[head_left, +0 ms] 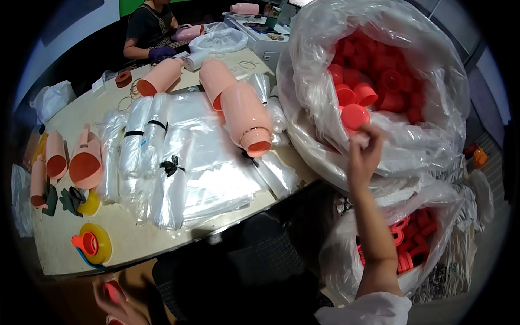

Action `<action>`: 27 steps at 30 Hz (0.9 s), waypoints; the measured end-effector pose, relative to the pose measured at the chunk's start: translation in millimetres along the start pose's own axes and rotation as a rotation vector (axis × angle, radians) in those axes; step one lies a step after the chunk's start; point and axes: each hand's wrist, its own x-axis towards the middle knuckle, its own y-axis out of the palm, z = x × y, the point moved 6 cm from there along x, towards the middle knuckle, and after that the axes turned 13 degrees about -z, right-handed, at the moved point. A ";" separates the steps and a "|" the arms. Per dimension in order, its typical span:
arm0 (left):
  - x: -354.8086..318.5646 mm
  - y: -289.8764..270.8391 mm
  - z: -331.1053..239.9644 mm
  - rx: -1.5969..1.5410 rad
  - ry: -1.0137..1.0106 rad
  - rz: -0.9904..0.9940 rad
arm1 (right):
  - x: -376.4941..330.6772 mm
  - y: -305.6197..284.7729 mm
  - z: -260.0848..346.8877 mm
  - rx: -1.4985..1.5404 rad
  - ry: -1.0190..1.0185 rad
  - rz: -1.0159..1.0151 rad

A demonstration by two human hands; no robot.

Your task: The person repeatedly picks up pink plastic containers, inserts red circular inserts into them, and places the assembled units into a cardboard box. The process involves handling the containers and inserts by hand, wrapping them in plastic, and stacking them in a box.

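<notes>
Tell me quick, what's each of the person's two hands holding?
Left hand: closed, holding a red piece.
Right hand: closed, pinching a round red cap.

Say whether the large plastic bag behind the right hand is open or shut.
The large plastic bag is open: its mouth gapes wide, showing a heap of red cup-shaped pieces inside.

Pink bottle shells (248,114) toward far edge of surface (145,238): smooth, glossy plastic, I judge. Clear bags (216,187) along near edge: thin shiny plastic film, creased. Surface itself: smooth, low sheen. Yellow roll (105,244), near left corner: glossy. Beyond right edge, large sack (310,76): translucent wrinkled plastic; red cap (355,115): smooth plastic, soft shine. Below near edge, dark cloth (265,252): matt, I see.
</notes>
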 end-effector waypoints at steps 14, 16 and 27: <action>229.5 290.8 29.8 -0.157 -0.202 -0.364 | 78.5 -80.4 -185.3 0.210 0.382 -0.240; 200.8 258.7 22.2 -0.447 -0.269 -0.365 | 54.1 -70.6 -99.4 0.178 0.165 -0.155; -64.6 104.4 -70.6 -0.668 -0.861 0.237 | -186.5 60.7 119.9 0.611 0.175 0.609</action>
